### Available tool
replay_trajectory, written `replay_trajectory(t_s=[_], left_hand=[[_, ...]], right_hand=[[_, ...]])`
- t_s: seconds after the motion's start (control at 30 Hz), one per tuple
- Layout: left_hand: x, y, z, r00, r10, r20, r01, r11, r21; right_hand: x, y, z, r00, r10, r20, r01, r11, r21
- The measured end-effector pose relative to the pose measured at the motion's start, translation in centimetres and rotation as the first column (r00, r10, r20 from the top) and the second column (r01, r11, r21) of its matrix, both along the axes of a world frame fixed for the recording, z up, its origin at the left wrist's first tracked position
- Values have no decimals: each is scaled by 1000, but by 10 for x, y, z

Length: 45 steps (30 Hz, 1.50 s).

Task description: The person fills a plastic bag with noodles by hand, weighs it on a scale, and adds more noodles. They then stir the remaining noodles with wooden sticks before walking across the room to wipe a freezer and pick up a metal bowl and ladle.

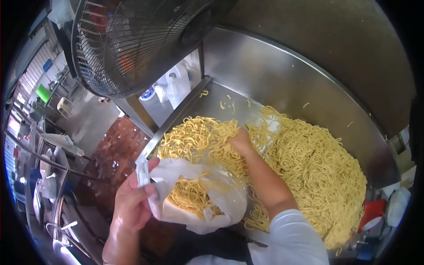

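The left hand (134,198) grips a white translucent plastic bag (232,187) with thin yellow noodles (187,194) inside, by the near-left corner of a silver metal bench (216,95). The right hand (240,142) reaches into a loose yellow noodle pile (185,134) along the left edge; its fingertips are hidden, so I cannot tell its grip. A larger yellow noodle heap (318,176) covers the bench's right side.

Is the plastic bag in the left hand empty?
No, yellow noodles lie inside the plastic bag that the left hand holds.
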<state>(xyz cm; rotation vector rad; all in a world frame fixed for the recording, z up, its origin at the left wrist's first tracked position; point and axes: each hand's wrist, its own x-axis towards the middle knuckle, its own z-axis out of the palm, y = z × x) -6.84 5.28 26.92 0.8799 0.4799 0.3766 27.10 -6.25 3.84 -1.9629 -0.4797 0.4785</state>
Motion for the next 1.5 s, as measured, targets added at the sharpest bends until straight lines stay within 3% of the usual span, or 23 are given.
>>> replay_trajectory(t_s=[0.13,0.2,0.3,0.33,0.37,0.4,0.43,0.5,0.57,0.6,0.63,0.7,0.77,0.83,0.93,1.0,1.03,1.1,1.13,1.23,1.3,1.43,1.5], left_hand=[[26,-3,0,995,98,6,-98,995,9],[40,-1,-1,996,81,24,-81,996,26],[56,7,2,989,127,82,-129,991,27],[58,10,3,989,70,129,-76,996,39],[59,8,1,990,59,128,-64,997,33],[59,6,-1,993,82,88,-84,996,25],[58,6,-3,994,104,44,-105,994,21],[43,14,-13,996,51,70,-56,996,68],[28,18,-14,995,66,81,-68,997,27],[24,18,-10,993,94,69,-95,995,5],[20,19,-7,992,106,68,-107,994,8],[9,21,-5,992,-36,120,36,999,-3],[6,20,-4,997,43,65,-42,999,-9],[3,22,1,988,-140,61,141,990,-26],[6,19,1,997,-82,-2,82,997,-16],[8,18,3,998,-65,-26,64,998,-25],[7,18,3,998,-61,-34,60,998,-17],[6,21,1,994,-77,-81,76,997,-13],[8,20,3,994,-60,-89,57,998,-32],[13,21,2,997,-18,-71,17,1000,-24],[11,21,1,997,-7,-74,6,1000,-20],[7,21,-8,1000,-3,-3,2,999,-42],[8,19,-10,998,-8,67,13,997,-74]], right_hand=[[-49,-14,90,987,-43,-153,66,987,146],[-82,-8,116,993,119,-20,-97,887,452],[-156,7,115,959,225,173,-284,744,604],[-178,15,96,926,256,278,-376,698,610],[-195,26,62,806,582,-110,-464,736,493],[-194,32,72,563,816,130,-815,574,-74],[-190,23,80,571,811,125,-811,581,-70],[-169,-14,98,432,811,396,-898,426,108],[-124,-39,125,709,702,76,-704,694,152],[-107,-60,110,766,567,305,-581,812,-51],[-84,-76,85,721,429,544,-385,901,-201],[-67,-107,36,768,469,436,-292,862,-415],[-61,-95,1,742,452,496,-260,875,-408],[-51,-74,-19,715,430,550,-234,890,-392],[-48,-4,-21,687,461,562,-314,886,-342],[-45,37,-11,533,600,597,-541,784,-305],[-47,60,-5,535,597,598,-546,784,-294],[-56,109,2,377,748,546,-547,656,-520],[-60,123,-2,380,753,537,-557,650,-517],[-59,141,-31,491,704,513,-512,710,-484],[-60,130,-52,618,481,622,-379,875,-300],[-40,61,-27,752,475,456,-323,870,-374],[-40,30,-28,891,183,415,-125,979,-162]])
